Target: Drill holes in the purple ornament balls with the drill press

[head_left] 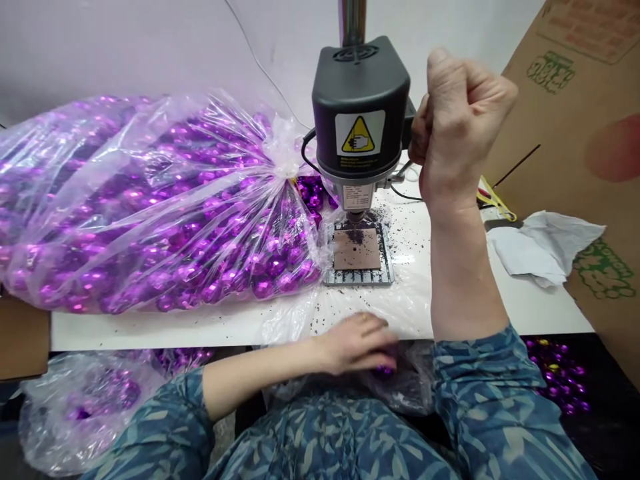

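My right hand (463,117) is raised in a fist beside the black drill press (363,100). Its fingers wrap round the end of the press's metal lever (403,171), and the grip itself is mostly hidden. Low over my lap, at the table's front edge, my left hand (357,343) curls over a shiny purple faceted ball (384,371), which shows under the fingertips. Below the drill chuck a brown square board (357,250) with a small dark hole lies on the metal base plate (363,277). Dark shavings are scattered around it.
A big tied clear bag (165,200) of purple balls fills the table's left side. Another plastic bag (90,413) hangs lower left. At the right are crumpled white paper (545,247), a yellow-handled tool (497,199) and a large cardboard box (575,133). More purple balls (560,377) lie below.
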Tool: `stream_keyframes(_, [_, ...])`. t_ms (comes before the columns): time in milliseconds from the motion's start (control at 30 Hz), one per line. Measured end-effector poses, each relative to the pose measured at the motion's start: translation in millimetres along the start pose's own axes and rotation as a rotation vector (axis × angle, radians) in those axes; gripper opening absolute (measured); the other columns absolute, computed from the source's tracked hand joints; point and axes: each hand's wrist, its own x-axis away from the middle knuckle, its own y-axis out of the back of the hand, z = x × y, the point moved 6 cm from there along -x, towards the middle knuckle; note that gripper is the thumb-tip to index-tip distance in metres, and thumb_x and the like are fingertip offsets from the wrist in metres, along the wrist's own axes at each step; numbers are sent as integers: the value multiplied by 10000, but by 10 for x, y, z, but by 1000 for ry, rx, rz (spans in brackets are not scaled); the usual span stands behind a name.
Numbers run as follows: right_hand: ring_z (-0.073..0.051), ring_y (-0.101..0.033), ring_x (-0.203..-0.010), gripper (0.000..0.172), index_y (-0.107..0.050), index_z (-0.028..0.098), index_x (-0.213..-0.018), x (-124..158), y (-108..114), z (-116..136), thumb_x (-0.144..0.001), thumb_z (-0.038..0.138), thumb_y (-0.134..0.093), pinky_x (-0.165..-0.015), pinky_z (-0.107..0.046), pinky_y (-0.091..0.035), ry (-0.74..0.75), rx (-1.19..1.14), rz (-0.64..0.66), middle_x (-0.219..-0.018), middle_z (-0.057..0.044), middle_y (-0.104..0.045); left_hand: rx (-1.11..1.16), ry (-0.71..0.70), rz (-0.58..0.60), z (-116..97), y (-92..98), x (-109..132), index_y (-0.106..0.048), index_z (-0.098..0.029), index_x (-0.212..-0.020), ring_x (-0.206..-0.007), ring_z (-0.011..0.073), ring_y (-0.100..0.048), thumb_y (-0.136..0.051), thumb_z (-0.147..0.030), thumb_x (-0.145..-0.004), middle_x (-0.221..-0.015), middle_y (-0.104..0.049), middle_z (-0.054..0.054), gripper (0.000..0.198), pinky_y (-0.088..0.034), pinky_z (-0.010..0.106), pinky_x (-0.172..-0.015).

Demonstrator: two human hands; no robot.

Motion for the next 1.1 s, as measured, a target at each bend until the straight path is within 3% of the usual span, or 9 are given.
stream_keyframes(67, [-104, -228, -447, 676, -294, 271, -500, 7, -3, 11, -901, 721, -598, -463, -343, -189, 15, -1, 21, -454, 44, -274, -19, 127, -244, 455, 447, -193, -594, -203, -1222, -1045, 232, -690, -447, -210, -1056, -1084, -720, 107, 222, -593, 391, -926])
stream_keyframes(133, [-108, -239, -445, 684, -307, 273, -498, 11, 3, 16, -882, 771, -577, -478, -351, -207, 28, -5, 20, -454, 40, -285, -175, 446, -343, 1075, 874, -367, -608, -183, -1188, -1040, 246, -665, -395, -58, -998, -1088, -703, 125, 312, -570, 432, -953])
stream_keyframes(233, [-107, -248, -452, 710, -296, 262, -505, 6, 10, -3, -862, 832, -523, -482, -350, -234, 32, 22, 12, -448, 36, -286, -312, 838, -286, 1856, 1306, -532, -643, -137, -1141, -1191, 344, -616, -517, 51, -846, -1189, -667, 200, 371, -505, 527, -1051])
stream_keyframes(333, [-110, -244, -453, 743, -260, 254, -511, -4, 7, -17, -829, 893, -466, -465, -352, -246, 40, 69, 24, -436, 27, -270, -297, 954, -207, 2220, 1453, -596, -675, -163, -979, -1220, 416, -595, -683, 43, -715, -1098, -668, 180, 335, -493, 568, -1056])
stream_keyframes(467, [-118, -244, -427, 743, -286, 263, -493, -1, 9, 2, -817, 901, -485, -438, -368, -227, 28, 54, 31, -431, 17, -298, -199, 864, -338, 2162, 1543, -520, -706, -202, -961, -1139, 388, -638, -782, -63, -714, -1023, -637, 122, 293, -501, 528, -1052])
stream_keyframes(600, [-117, -258, -415, 725, -303, 270, -479, 7, 9, 26, -827, 863, -535, -436, -370, -231, 31, 3, 12, -428, 15, -298, 393, 746, -599, 1894, 1543, -313, -682, -249, -1203, -926, 229, -684, -720, -328, -922, -1029, -684, 67, 295, -594, 413, -921])
stream_keyframes(767, [-107, -262, -420, 714, -286, 262, -500, 10, 7, 9, -883, 826, -497, -416, -353, -200, 70, 58, -3, -446, 20, -310, 1061, 844, -639, 1631, 1223, -165, -639, -247, -1230, -960, 195, -729, -675, -346, -976, -1183, -734, 86, 275, -656, 408, -878])
stream_keyframes(967, [-83, -248, -416, 745, -274, 271, -508, 5, -5, 8, -815, 924, -458, -409, -338, -193, 66, -4, -20, -441, 44, -269, 1217, 866, -675, 1566, 1003, -192, -633, -220, -1156, -959, 197, -740, -710, -225, -931, -1114, -744, 81, 238, -656, 439, -916])
stream_keyframes(1100, [-90, -240, -417, 752, -258, 263, -518, 14, 1, 20, -821, 929, -434, -410, -339, -191, 54, 27, -24, -446, 33, -292, 1247, 851, -596, 1528, 992, -225, -658, -211, -1166, -1065, 270, -744, -624, -339, -973, -1159, -749, 139, 234, -643, 495, -930])
